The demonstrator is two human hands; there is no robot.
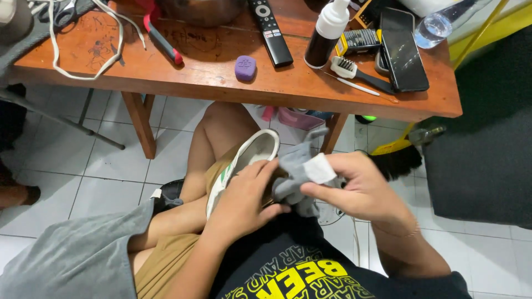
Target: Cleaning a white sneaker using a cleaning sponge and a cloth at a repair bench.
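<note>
Shoe (244, 163) on lap, below bench (221, 83) front edge. Left hand (244, 202) clamps its side; right hand (360, 191) pinches grey cloth (296, 166). Wiping looks mid-way; brush (354, 72), bottle (328, 33) at right end.

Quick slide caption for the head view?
Left hand steadies white sneaker on lap; right hand holds grey cloth.

My left hand (241, 202) curls inward, thumb meeting my right fingers (327, 191). My right hand (360, 191) pinches shut, wrist bent, both forearms angling in from below.
</note>
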